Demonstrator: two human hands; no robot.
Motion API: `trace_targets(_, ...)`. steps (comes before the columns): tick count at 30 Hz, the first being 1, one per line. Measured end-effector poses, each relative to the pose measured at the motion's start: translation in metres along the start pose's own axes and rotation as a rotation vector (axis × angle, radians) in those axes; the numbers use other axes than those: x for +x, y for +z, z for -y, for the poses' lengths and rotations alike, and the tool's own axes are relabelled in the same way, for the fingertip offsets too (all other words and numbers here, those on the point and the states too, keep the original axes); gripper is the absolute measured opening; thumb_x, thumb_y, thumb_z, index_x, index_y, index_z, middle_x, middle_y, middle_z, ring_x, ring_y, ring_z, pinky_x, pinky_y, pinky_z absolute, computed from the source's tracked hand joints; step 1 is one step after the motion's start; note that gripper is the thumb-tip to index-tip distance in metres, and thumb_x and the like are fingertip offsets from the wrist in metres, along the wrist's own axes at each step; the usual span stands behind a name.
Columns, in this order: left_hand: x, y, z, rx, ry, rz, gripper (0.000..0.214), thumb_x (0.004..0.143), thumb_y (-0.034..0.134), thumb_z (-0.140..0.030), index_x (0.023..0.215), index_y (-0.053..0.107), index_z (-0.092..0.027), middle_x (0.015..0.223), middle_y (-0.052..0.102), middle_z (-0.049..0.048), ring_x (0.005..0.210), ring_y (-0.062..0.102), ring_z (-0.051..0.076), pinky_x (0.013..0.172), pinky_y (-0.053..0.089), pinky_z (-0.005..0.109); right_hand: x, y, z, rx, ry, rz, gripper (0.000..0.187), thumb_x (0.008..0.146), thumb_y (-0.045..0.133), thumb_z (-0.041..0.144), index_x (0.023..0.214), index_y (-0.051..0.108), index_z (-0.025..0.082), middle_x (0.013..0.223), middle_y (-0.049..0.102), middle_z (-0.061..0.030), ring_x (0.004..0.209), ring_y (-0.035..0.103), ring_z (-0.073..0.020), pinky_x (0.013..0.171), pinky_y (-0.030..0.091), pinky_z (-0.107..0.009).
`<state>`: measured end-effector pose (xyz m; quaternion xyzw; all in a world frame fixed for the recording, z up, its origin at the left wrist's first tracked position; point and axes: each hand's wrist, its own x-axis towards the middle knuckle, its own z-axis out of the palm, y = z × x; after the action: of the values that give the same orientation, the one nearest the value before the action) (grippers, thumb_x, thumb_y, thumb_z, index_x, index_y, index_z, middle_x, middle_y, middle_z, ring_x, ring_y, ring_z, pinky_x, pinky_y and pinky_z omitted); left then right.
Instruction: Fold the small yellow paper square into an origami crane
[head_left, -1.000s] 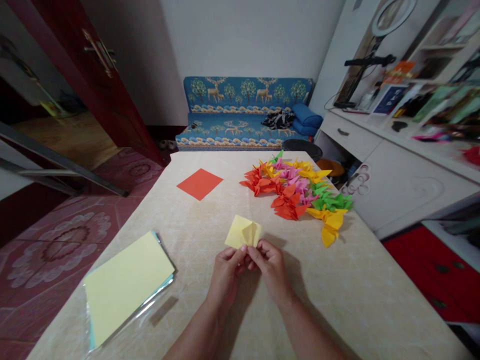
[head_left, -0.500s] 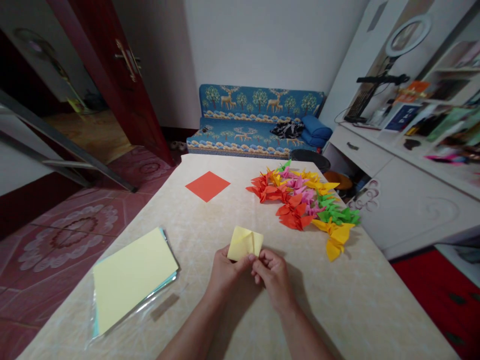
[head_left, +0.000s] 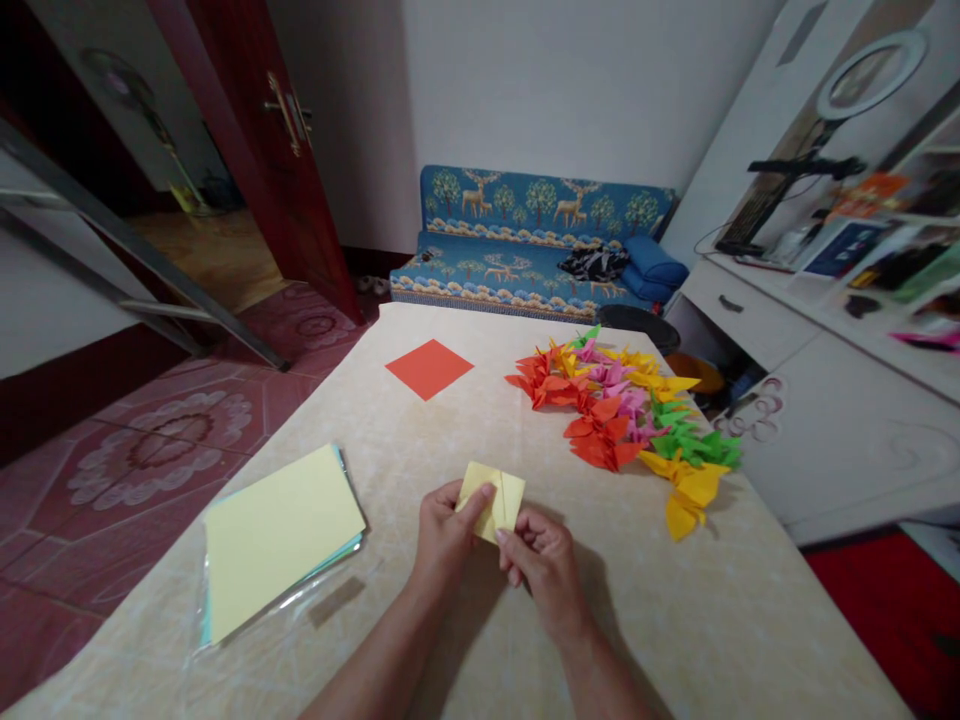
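A small folded square of yellow paper [head_left: 509,490] is held above the table between both hands. My left hand [head_left: 444,525] grips its left side, thumb pressed flat on the upper face and fingers underneath. My right hand [head_left: 541,552] pinches the lower right corner between thumb and finger, the other fingers curled. A crease line runs down the right part of the paper. Behind the hands, a flat red paper square [head_left: 430,369] lies on the table. To the right spreads a pile of folded paper cranes [head_left: 602,432] in red, pink, yellow, green and orange.
A stack of pale yellow paper [head_left: 285,540] in a clear plastic sleeve lies at the table's left, with a brown strip [head_left: 336,601] beside it. Beyond the cream tablecloth [head_left: 352,400] stand a blue patterned sofa [head_left: 517,260] and, at right, a white desk [head_left: 780,330].
My left thumb has moved up onto the paper's face, and my right fingers have shifted slightly down along its lower right corner. The whole view has swung a little to the left.
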<state>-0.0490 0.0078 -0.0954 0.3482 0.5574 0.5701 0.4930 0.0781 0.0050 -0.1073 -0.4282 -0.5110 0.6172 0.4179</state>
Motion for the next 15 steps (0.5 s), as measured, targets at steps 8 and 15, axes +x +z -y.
trace_targets(8, 0.0001, -0.0003, 0.0041, -0.03, -0.009, -0.024, 0.046, 0.077, 0.057, -0.052, 0.055, 0.055, -0.011, 0.043, 0.044, -0.0012, 0.037, 0.035, 0.006, 0.035, 0.022, 0.018, -0.0031, 0.0022, -0.0009, 0.026, -0.003, 0.026, 0.024, 0.076, 0.063, 0.029, 0.061, 0.051, 0.015, 0.049, 0.054, 0.0036, 0.037, 0.041, -0.0044, 0.038, 0.028, -0.016)
trace_targets(15, 0.0013, -0.0009, 0.0019, -0.086, 0.018, 0.024, 0.053, 0.084, 0.043, -0.057, 0.059, 0.056, -0.011, 0.046, 0.047, -0.0002, 0.041, 0.039, 0.007, 0.039, 0.027, 0.018, -0.0024, -0.0005, -0.008, 0.214, 0.053, -0.059, 0.025, 0.076, 0.065, 0.032, 0.064, 0.049, 0.016, 0.05, 0.053, 0.0046, 0.037, 0.04, -0.0036, 0.039, 0.028, -0.016)
